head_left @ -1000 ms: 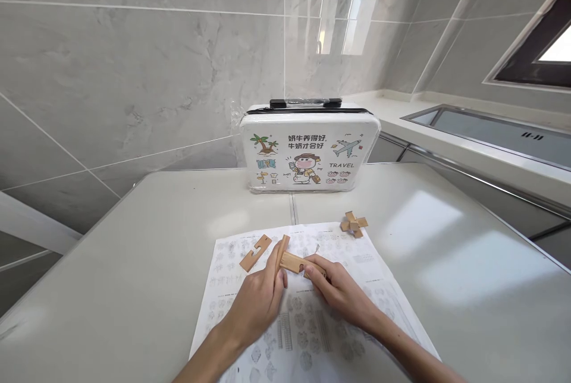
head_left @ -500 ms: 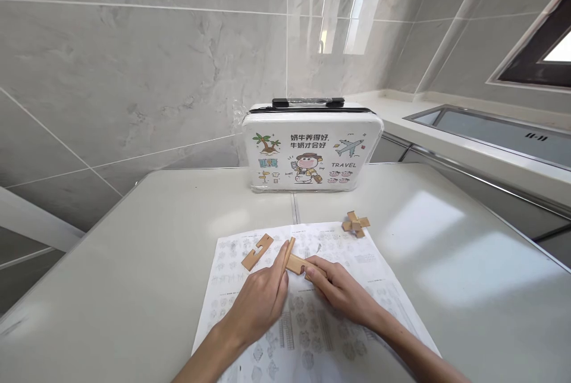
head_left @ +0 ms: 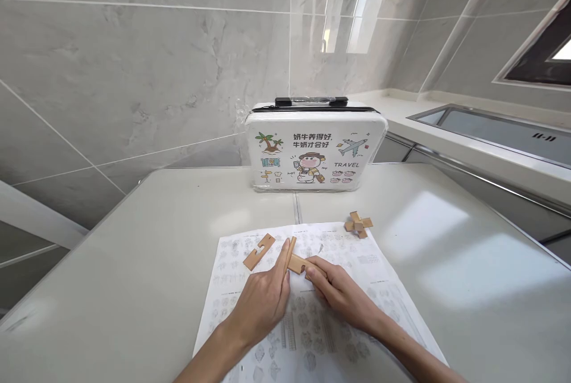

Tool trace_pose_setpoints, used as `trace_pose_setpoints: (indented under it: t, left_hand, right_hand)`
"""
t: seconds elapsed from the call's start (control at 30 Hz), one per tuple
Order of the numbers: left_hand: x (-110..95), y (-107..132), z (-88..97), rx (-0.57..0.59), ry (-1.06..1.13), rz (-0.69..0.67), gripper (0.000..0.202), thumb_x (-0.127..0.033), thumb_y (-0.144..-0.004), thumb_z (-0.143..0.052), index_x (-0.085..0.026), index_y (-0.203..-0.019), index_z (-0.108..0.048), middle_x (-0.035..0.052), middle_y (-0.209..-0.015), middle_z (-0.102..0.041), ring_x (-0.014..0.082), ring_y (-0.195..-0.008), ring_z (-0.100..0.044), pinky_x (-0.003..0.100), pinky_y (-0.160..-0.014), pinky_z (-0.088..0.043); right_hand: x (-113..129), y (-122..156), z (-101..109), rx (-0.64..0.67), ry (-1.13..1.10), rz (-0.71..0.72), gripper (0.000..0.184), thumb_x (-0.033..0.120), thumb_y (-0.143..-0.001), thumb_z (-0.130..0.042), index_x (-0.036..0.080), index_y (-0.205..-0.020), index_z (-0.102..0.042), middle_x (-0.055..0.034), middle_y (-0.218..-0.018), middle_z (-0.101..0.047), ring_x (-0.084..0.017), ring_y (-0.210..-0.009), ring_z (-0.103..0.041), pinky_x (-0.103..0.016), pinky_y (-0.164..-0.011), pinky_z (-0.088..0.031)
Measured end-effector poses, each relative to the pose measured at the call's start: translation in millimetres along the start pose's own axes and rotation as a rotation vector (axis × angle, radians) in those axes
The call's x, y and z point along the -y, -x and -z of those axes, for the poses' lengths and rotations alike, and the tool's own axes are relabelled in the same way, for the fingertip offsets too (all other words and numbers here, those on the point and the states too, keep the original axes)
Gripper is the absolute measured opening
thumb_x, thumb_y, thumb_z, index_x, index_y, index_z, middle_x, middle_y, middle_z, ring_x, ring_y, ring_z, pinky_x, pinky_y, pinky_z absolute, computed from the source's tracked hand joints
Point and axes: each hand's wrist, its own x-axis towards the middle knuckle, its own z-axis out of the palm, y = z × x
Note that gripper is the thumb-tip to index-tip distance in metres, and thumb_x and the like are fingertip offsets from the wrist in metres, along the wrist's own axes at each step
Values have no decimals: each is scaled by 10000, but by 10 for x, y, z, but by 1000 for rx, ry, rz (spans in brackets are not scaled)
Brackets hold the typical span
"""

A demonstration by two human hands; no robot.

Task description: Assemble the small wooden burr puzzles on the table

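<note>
Over a printed sheet (head_left: 250,323), my left hand (head_left: 265,291) is closed on a thin wooden puzzle piece (head_left: 292,247) turned on edge. My right hand (head_left: 336,288) grips a second notched wooden puzzle piece (head_left: 297,263), whose left end meets the piece in my left hand. Whether the two are interlocked I cannot tell; fingers cover part of both. A third flat notched piece (head_left: 259,252) lies on the paper just left of my left hand. On the sheet's far right corner rests an assembled wooden cross-shaped puzzle (head_left: 358,225).
A white plastic-wrapped case (head_left: 316,151) with cartoon prints stands at the back of the white table (head_left: 134,264), near the grey tiled wall (head_left: 147,74). To the right runs a counter with a sink (head_left: 491,130).
The whole view has shifted slightly. Both hands keep nearly the same pose on the two wooden pieces.
</note>
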Motion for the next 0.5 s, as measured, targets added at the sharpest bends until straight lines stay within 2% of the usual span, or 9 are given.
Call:
trace_pose_setpoints:
  t: [0.17, 0.33, 0.5]
  left_hand:
    - [16, -6, 21, 66, -30, -80, 590, -229, -1102, -261, -144, -1673, -138, -44, -610, -567, 156, -501, -469, 275, -518, -346]
    - [32, -9, 12, 27, -21, -52, 570, -247, -1117, -239, -136, -1670, -150, -49, -602, -568, 151, -491, -485, 268, -513, -357]
    - [52, -11, 39, 62, 1, -85, 570, -295, -1126, -244, -144, -1671, -176, -39, -617, -600, 162, -515, -535, 262, -529, -400]
  right_hand:
    - [3, 14, 20, 77, -37, -36, 456, 600, -1081, -385, 242, -803, -427, 60, -638, -391, -133, -554, -327, -292, -544, -279]
    - [20, 14, -2, 6, -28, -5, 442, 597, -1082, -393, 241, -825, -447, 63, -642, -388, -133, -563, -322, -287, -548, -273]
    - [38, 23, 0, 99, -90, -55, 473, 611, -1079, -384, 246, -780, -402, 68, -619, -391, -127, -539, -332, -284, -544, -301]
